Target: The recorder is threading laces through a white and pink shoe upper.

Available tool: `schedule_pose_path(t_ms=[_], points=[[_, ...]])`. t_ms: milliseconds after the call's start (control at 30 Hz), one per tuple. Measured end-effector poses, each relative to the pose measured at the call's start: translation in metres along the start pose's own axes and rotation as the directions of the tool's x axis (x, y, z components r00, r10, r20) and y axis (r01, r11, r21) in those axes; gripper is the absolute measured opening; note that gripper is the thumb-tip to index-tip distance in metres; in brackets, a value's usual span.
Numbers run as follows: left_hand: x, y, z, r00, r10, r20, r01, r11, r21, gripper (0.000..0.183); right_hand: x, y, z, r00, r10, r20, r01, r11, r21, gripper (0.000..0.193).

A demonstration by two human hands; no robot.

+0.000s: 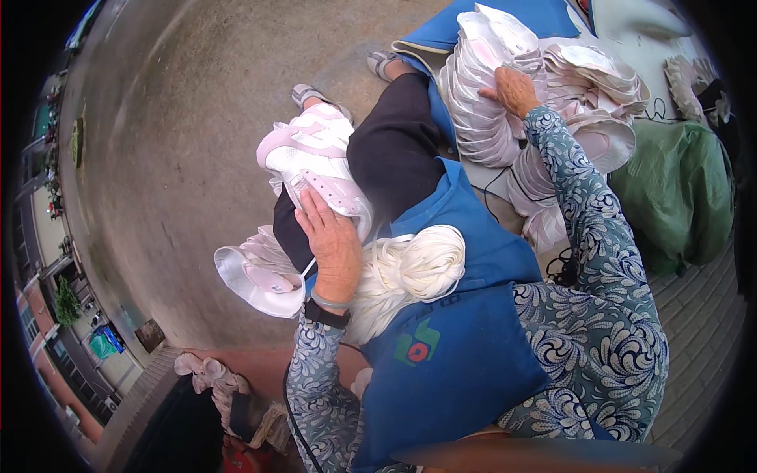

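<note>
My left hand (330,243) lies with outstretched fingers on a pink and white shoe upper (319,154), part of a bunch over my left knee. Its thumb is mostly hidden. Beside that wrist a thin white strand runs down, and a thick hank of white laces (418,264) lies on my lap. My right hand (517,92) reaches to the far right, fingers curled at the edge of a tall nested stack of white and pink shoe uppers (481,118). Another upper (264,280) hangs left of my left hand, insole side showing.
More stacked uppers (595,75) sit on a pale table (631,24) at the right. A green bag (678,189) bulges beside it. Blue cloth (449,27) hangs at the table's edge. Further uppers (209,374) lie at the lower left. Concrete ground (189,134) spreads ahead.
</note>
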State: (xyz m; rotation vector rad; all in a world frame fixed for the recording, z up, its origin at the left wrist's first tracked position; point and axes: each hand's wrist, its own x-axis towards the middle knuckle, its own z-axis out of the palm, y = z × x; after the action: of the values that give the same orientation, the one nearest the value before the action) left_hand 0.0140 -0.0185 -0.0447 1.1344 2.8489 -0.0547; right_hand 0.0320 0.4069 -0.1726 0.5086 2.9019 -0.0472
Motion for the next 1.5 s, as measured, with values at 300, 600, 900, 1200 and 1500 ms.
schedule_pose_path(t_ms=[300,600,900,1200,1500], points=[[0.001,-0.002,0.011,0.994,-0.015,-0.106,0.019,0.999,0.035,0.028,0.013,-0.036,0.015,0.998,0.057,0.003,-0.057,0.997,0.052,0.041],[-0.014,-0.023,0.015,0.982,-0.106,-0.156,0.072,0.975,-0.212,0.06,-0.024,-0.107,-0.124,0.963,-0.268,0.014,0.142,0.552,0.821,0.029],[-0.016,-0.03,0.037,0.974,-0.147,-0.172,0.101,0.963,-0.249,0.06,-0.072,-0.271,-0.127,0.655,-0.755,-0.023,0.698,0.594,0.4,0.044],[-0.022,-0.033,0.038,0.964,-0.143,-0.226,-0.007,0.833,-0.554,0.057,-0.078,-0.249,-0.094,0.71,-0.694,-0.12,0.661,0.598,0.453,0.033],[-0.033,-0.039,0.038,0.951,-0.292,-0.106,0.161,0.754,-0.637,0.023,-0.073,-0.252,-0.098,0.677,-0.734,-0.056,0.686,0.601,0.411,0.033]])
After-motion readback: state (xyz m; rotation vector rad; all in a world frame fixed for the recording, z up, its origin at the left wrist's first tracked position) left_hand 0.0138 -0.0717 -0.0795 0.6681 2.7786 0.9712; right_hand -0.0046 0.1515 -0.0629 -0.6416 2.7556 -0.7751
